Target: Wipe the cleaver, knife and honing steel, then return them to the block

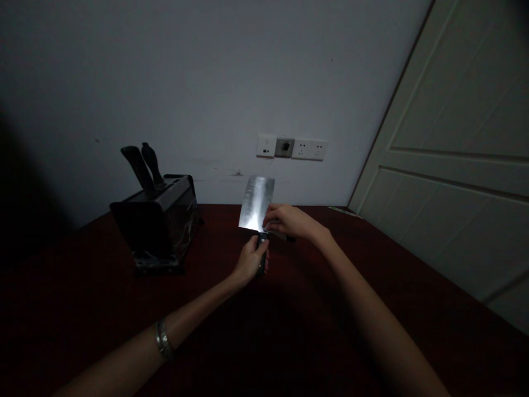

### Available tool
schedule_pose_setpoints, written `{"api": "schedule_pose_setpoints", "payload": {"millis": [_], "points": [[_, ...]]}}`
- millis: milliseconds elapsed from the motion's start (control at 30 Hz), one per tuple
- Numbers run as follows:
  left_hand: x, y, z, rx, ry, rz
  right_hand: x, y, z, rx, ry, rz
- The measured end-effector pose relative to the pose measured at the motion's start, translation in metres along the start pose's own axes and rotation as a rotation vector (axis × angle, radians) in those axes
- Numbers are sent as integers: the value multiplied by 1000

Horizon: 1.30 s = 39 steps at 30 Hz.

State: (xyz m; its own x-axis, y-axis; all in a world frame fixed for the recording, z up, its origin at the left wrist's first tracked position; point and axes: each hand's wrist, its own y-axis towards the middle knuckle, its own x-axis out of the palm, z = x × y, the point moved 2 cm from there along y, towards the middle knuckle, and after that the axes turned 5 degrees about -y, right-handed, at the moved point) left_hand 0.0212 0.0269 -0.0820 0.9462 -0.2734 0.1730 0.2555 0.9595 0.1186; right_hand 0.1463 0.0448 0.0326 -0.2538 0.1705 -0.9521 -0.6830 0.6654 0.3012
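My left hand is wrapped round the black handle of a cleaver, whose broad shiny blade points up and away from me. Bright light glares off the lower part of the blade. At the blade's lower right edge, close above the handle, my right hand has its fingers bent together in a pinch. What those fingers hold, if anything, is hidden. Just below the right hand shows a small pale strip with a dark end, too dim to name.
On the left of the dark red table stands a black knife block with two dark handles sticking up from it. Wall sockets and switches sit on the wall behind. A pale panelled door rises at the right.
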Motion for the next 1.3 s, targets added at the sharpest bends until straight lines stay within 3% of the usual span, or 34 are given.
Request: {"api": "schedule_pose_setpoints", "payload": {"millis": [233,400,1000,1300], "points": [[4,-6,-4,27,73,11,3,2,-3,-10,-48,-67],[9,-9,-6,39,110,-2,4,3,-13,-24,-43,-40],[13,-11,2,14,-5,5,-8,-1,-14,-27,-74,-84],[13,-11,-2,7,-23,2,0,4,-18,-81,-98,-51]]}}
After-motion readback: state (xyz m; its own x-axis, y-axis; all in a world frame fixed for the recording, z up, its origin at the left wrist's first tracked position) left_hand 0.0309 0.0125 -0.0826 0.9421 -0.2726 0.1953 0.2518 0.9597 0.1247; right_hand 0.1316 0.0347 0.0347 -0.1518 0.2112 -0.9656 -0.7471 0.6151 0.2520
